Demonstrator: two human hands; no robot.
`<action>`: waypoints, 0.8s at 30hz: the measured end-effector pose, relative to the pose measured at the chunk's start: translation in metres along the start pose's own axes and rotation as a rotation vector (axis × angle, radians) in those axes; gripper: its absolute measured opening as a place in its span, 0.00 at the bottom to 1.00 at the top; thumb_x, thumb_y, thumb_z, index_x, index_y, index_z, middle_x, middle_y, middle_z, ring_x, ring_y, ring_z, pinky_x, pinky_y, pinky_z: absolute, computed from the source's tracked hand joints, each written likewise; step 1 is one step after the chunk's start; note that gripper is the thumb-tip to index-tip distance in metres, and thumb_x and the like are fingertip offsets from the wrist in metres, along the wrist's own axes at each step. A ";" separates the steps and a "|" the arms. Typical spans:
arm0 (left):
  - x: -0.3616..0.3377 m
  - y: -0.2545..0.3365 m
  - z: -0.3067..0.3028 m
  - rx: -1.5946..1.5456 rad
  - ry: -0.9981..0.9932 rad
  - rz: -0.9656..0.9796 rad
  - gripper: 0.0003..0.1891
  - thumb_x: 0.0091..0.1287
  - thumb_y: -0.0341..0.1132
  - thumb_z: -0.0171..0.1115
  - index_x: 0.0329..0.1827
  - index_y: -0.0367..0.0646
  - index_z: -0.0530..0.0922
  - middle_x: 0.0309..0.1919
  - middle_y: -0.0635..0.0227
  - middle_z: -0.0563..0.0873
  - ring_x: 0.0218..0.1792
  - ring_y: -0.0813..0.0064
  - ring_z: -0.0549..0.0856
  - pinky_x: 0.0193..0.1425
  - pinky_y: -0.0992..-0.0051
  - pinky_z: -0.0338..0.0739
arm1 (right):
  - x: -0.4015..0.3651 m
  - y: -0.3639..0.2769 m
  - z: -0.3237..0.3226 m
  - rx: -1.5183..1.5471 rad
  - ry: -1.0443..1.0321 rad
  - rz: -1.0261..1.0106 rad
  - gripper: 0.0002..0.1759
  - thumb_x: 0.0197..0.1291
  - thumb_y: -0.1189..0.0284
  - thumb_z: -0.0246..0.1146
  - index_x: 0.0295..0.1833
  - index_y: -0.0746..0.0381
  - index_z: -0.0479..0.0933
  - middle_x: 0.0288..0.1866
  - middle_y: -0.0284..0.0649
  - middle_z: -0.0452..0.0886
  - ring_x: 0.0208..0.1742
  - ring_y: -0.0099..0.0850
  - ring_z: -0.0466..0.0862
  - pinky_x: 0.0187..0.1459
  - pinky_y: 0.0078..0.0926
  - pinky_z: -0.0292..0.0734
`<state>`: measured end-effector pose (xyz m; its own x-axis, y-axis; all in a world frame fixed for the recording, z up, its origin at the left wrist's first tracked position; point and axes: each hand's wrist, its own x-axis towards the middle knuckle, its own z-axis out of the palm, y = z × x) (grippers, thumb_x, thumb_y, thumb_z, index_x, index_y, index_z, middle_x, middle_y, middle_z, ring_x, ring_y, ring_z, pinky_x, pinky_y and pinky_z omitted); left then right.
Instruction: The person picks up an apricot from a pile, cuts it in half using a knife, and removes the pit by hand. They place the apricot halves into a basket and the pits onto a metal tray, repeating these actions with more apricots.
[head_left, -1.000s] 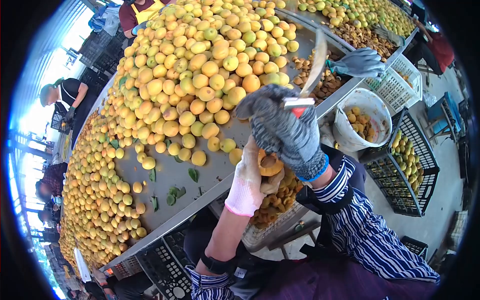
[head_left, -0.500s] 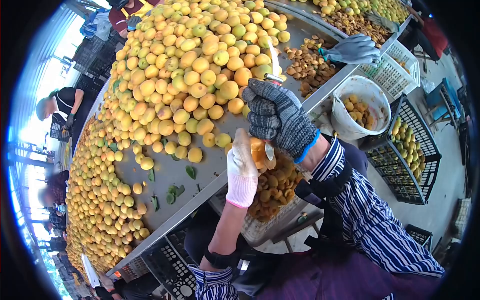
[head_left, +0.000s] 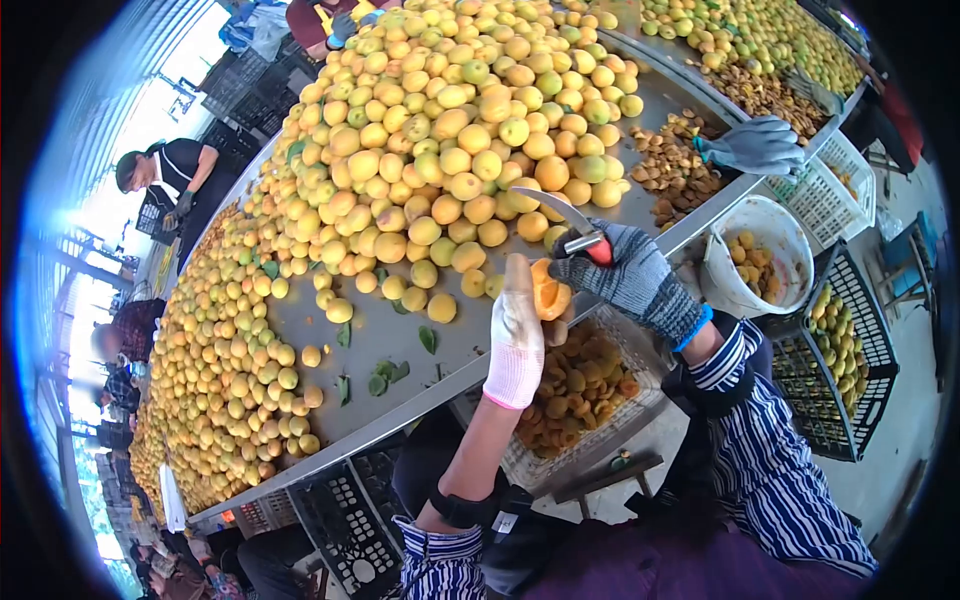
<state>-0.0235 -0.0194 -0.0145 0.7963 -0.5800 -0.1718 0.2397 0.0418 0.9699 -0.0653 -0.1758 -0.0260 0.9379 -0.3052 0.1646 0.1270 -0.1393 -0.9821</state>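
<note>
My left hand (head_left: 515,335), in a white glove with a pink cuff, is closed around a cut-open apricot (head_left: 551,292) whose orange flesh faces right. Just beside it, my right hand (head_left: 635,280) in a dark grey knitted glove grips a knife (head_left: 600,250). Its red handle shows at the fingers, and the curved blade points up and left, away from the fruit. Both hands are over the front edge of a metal table (head_left: 385,350). Beneath them, a light crate (head_left: 645,395) holds cut apricot pieces (head_left: 575,385).
A large heap of whole apricots (head_left: 450,130) covers much of the table. Apricot pits (head_left: 675,160) and a grey glove (head_left: 755,147) lie at its right. A white bucket (head_left: 722,268) and a black crate (head_left: 860,330) of green fruit stand right. A person (head_left: 170,180) stands across the table.
The knife has swung from pointing up to pointing up-left, and my right hand has drawn slightly away from my left. The apricot's cut orange face now shows. The view has shifted left.
</note>
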 end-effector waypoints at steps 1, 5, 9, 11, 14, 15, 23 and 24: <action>-0.003 0.003 -0.002 0.000 0.007 -0.003 0.31 0.73 0.61 0.34 0.44 0.41 0.75 0.24 0.71 0.76 0.17 0.83 0.70 0.20 0.84 0.61 | -0.002 -0.002 -0.003 0.020 -0.022 0.039 0.11 0.57 0.69 0.69 0.43 0.62 0.80 0.33 0.30 0.83 0.35 0.18 0.79 0.42 0.20 0.77; -0.013 0.019 -0.012 0.292 -0.153 -0.058 0.29 0.72 0.60 0.39 0.45 0.40 0.75 0.25 0.72 0.77 0.19 0.83 0.72 0.23 0.83 0.65 | 0.000 -0.021 -0.019 -0.037 0.083 0.176 0.10 0.59 0.70 0.67 0.43 0.63 0.81 0.32 0.31 0.83 0.34 0.16 0.80 0.40 0.18 0.77; -0.021 -0.008 -0.025 0.941 -0.399 -0.037 0.25 0.69 0.56 0.46 0.45 0.40 0.76 0.29 0.59 0.84 0.26 0.65 0.82 0.33 0.68 0.75 | 0.002 -0.006 -0.031 -0.004 0.255 0.098 0.10 0.61 0.64 0.66 0.41 0.60 0.81 0.22 0.28 0.77 0.22 0.14 0.72 0.23 0.14 0.65; -0.027 -0.018 -0.011 1.440 -0.507 -0.192 0.19 0.66 0.49 0.50 0.46 0.43 0.77 0.31 0.48 0.84 0.36 0.50 0.83 0.45 0.55 0.75 | 0.002 -0.015 -0.038 0.052 0.264 0.206 0.13 0.58 0.64 0.68 0.42 0.62 0.81 0.22 0.29 0.78 0.23 0.16 0.74 0.26 0.18 0.69; -0.041 -0.082 -0.028 1.742 -0.482 -0.134 0.16 0.63 0.45 0.55 0.48 0.46 0.76 0.44 0.55 0.81 0.45 0.55 0.82 0.49 0.57 0.77 | 0.002 -0.020 -0.042 0.101 0.309 0.170 0.14 0.57 0.63 0.68 0.43 0.61 0.81 0.22 0.29 0.78 0.22 0.16 0.74 0.26 0.16 0.69; -0.038 -0.094 -0.031 1.740 -0.488 -0.143 0.16 0.63 0.45 0.55 0.48 0.46 0.76 0.44 0.55 0.81 0.45 0.55 0.82 0.49 0.57 0.77 | 0.002 -0.021 -0.042 0.104 0.309 0.179 0.14 0.57 0.63 0.68 0.43 0.61 0.81 0.22 0.29 0.78 0.22 0.16 0.74 0.26 0.16 0.69; 0.001 -0.156 -0.048 1.588 -0.334 0.040 0.12 0.63 0.41 0.57 0.47 0.48 0.77 0.43 0.58 0.80 0.46 0.54 0.81 0.49 0.57 0.76 | 0.003 -0.022 -0.048 0.233 0.428 0.160 0.13 0.58 0.61 0.67 0.41 0.59 0.82 0.22 0.30 0.76 0.14 0.15 0.69 0.16 0.13 0.60; 0.008 -0.173 -0.050 1.548 -0.365 0.108 0.11 0.63 0.41 0.56 0.45 0.48 0.79 0.42 0.57 0.80 0.45 0.53 0.81 0.48 0.57 0.76 | 0.004 -0.023 -0.050 0.267 0.436 0.184 0.13 0.57 0.61 0.67 0.41 0.59 0.82 0.22 0.31 0.76 0.14 0.15 0.69 0.15 0.13 0.60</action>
<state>-0.0311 0.0093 -0.1917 0.5468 -0.7941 -0.2655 -0.7584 -0.6041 0.2449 -0.0805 -0.2208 0.0021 0.7387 -0.6725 -0.0449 0.1044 0.1800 -0.9781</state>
